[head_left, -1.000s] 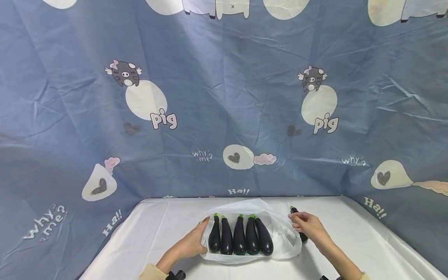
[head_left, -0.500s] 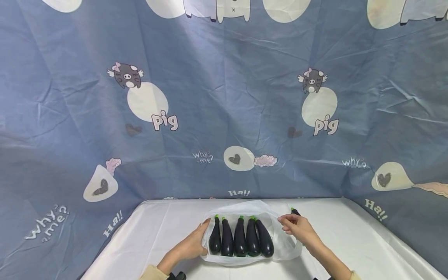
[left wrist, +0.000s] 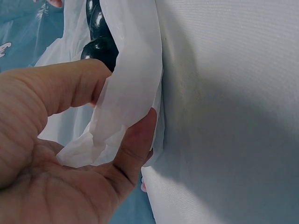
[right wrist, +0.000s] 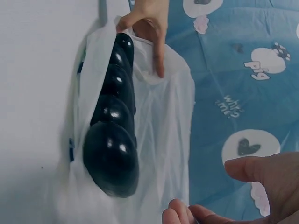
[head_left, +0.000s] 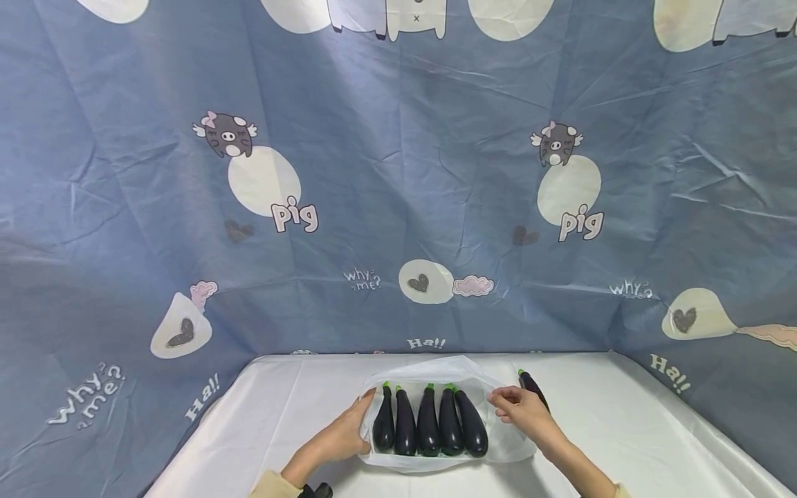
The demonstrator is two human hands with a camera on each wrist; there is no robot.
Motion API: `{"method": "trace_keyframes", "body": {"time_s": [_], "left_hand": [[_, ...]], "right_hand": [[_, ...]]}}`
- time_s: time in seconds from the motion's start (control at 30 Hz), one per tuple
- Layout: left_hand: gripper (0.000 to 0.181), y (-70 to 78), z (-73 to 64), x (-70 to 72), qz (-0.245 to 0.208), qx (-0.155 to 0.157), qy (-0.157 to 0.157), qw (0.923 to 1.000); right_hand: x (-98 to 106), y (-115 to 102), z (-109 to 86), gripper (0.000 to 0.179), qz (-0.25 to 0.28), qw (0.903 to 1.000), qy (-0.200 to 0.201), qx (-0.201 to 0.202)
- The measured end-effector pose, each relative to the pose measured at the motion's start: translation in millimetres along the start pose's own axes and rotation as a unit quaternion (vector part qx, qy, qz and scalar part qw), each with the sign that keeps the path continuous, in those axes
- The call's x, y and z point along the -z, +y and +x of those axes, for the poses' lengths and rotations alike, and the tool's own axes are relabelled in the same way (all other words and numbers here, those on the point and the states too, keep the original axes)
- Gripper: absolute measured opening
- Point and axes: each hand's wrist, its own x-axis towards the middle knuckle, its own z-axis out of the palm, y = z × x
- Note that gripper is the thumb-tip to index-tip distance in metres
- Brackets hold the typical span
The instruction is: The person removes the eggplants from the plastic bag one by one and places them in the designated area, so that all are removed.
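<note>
At nine o'clock on a white translucent plastic bag point(head_left: 507, 444), I see the left hand point(head_left: 342, 434) clamped on its rim. Inside, I count five glossy near-black eggplants point(head_left: 428, 423) with green tips, side by side. At three o'clock, I find the right hand point(head_left: 525, 409) over the bag, thumb and fingertips apart; beyond it, towards two o'clock, another near-black, green-tipped eggplant point(head_left: 533, 389) lies on the white cloth point(head_left: 623, 422).

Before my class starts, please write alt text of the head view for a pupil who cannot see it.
Five dark eggplants lie side by side in an open white bag, the left hand holding its left edge and the right hand at its right side. A sixth eggplant lies outside, partly hidden by the right hand.
</note>
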Motion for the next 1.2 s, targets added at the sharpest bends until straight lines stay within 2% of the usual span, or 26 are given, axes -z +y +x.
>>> {"method": "trace_keyframes", "body": {"time_s": [0.33,0.6,0.73,1.2], "left_hand": [[0.108,2.9,-1.2,0.0,-0.001,0.002,0.003,1.0],[0.108,4.5,-2.8,-0.4,0.002,0.004,0.003,1.0],[0.108,4.7,-1.9,0.4,-0.002,0.006,0.002,1.0],[0.108,3.2,-0.8,-0.3,-0.005,0.005,0.001,1.0]], "right_hand": [[-19.0,19.1,3.5,0.03,-0.015,0.9999,-0.006,0.004],[-27.1,27.3,-0.4,0.035,-0.012,0.9996,-0.011,0.024],[-30.0,29.0,-1.6,0.033,-0.029,0.9993,-0.002,0.024],[-37.7,40.0,1.2,0.035,-0.045,0.9986,-0.007,0.026]]}}
